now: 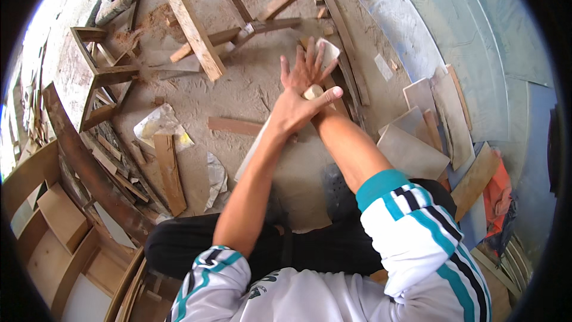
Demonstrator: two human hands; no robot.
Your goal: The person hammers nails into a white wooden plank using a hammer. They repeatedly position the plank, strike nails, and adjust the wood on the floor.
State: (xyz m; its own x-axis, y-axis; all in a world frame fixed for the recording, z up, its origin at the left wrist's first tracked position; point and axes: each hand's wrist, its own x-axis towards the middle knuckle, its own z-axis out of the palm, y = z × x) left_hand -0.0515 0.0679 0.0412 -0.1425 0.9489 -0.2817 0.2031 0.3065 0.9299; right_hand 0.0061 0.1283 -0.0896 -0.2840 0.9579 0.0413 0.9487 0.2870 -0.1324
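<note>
My left hand (292,110) is closed round something with a rounded, pale wooden end (313,91) that shows beside its thumb. The rest of that piece is hidden by the hand. Just beyond, my right hand (307,71) lies with its fingers spread, palm down, close to a pale block (329,53). My right wrist passes under or right beside the left hand; I cannot tell whether they touch. A pale narrow strip (251,154) runs out from below my left forearm. Left of it, a brown wooden slat (235,126) lies on the dusty floor.
A long plank (189,24) and joined wooden bars (271,25) lie ahead. On the left stand an angular wooden frame (116,76) and a curved cabinet-like piece (89,256). Flat boards (413,149) lean at the right, near an orange bag (497,194). Crumpled plastic (159,124) lies left.
</note>
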